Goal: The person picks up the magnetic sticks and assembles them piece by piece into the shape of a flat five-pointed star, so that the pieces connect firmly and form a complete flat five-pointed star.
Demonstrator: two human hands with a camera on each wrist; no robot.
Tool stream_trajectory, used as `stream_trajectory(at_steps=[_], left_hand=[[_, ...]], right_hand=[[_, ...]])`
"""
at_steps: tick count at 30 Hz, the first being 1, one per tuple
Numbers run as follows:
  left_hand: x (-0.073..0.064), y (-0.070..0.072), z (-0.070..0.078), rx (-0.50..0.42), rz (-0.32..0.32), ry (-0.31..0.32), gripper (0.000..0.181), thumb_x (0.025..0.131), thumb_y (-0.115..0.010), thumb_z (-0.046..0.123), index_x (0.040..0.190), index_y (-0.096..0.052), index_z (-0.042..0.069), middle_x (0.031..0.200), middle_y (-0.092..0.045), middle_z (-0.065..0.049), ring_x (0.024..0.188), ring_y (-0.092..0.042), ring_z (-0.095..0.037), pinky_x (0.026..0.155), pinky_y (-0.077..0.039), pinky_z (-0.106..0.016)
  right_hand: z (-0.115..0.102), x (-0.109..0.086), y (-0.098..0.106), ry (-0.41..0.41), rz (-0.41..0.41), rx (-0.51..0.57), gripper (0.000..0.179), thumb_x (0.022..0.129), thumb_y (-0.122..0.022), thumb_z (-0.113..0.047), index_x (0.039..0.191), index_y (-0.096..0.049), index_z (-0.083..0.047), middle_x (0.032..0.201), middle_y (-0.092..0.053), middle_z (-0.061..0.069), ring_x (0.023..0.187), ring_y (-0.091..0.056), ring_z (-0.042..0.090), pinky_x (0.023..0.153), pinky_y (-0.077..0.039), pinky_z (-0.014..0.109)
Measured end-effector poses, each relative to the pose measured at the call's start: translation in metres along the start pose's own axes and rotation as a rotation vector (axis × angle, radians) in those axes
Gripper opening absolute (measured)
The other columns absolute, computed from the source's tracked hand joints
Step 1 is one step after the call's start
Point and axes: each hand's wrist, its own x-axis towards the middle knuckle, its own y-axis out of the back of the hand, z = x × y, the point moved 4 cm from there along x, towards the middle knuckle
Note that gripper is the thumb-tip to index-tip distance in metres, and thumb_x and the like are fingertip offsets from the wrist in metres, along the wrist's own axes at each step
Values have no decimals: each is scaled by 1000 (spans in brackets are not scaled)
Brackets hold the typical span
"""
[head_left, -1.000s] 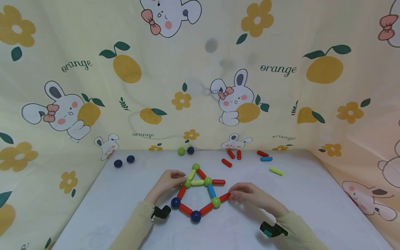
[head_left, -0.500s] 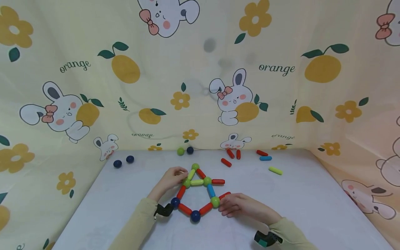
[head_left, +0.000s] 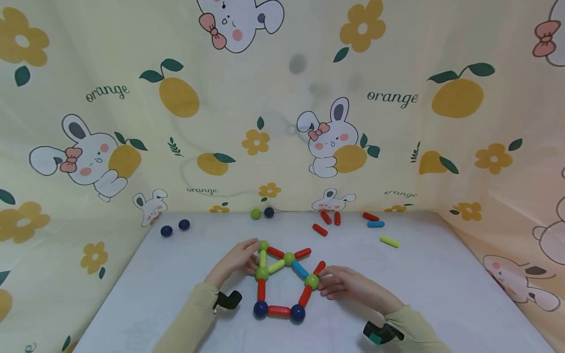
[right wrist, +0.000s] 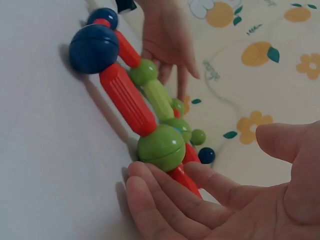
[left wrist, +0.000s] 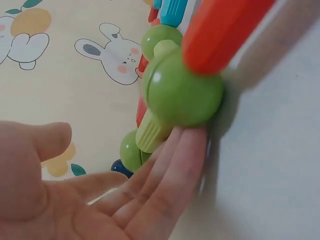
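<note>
A flat frame of ball-and-rod building toys lies on the white table. Dark blue balls [head_left: 297, 313] sit at its near corners. Red rods [head_left: 279, 311], a blue rod [head_left: 300, 269] and yellow-green rods [head_left: 276, 266] join it up. My left hand [head_left: 236, 260] is at its left side, straight fingertips touching a green ball [left wrist: 185, 90], thumb apart. At the right side, my right hand [head_left: 350, 287] has its extended fingers against another green ball [right wrist: 162, 147]. A red rod [head_left: 320, 267] sticks out freely from that ball, and another red rod [head_left: 303, 253] from the upper green ball [head_left: 289, 258].
Loose dark blue balls [head_left: 184, 224] lie at the back left. A green ball [head_left: 255, 214] and a dark blue ball [head_left: 269, 212] stand at the back edge. Loose red rods [head_left: 320, 229], a blue rod [head_left: 376, 224] and a yellow-green rod [head_left: 390, 241] lie back right. Patterned cloth [head_left: 282, 162] hangs behind.
The whole frame has turned counterclockwise, its top swinging left and its near side right. My right hand let go of the outer red rod's end and moved to the green ball.
</note>
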Motion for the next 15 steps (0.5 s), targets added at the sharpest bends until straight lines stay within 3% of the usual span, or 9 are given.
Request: stream_trajectory(at_steps=[5,15], left_hand=[[-8,-2,-5,-74,-66,40,65,101,-39,47,147,-30,3,92,-62,-18,69,-65,-24,64,-58,-37],[-24,0,-10,-176,-92,34,63,101,-41,45,146,-30,2,98,-61,-20,77,-67,-27,70,-58,-38]], right_hand=[[-3,0,6,3,10,2,56,103,-36,-40,134,-43,5,128,-55,24,110,-59,36,94,-49,39],[-9,8,14,28,67,33,60,104,-35,-40,139,-34,7,131,-53,24,115,-56,35,98,-46,40]])
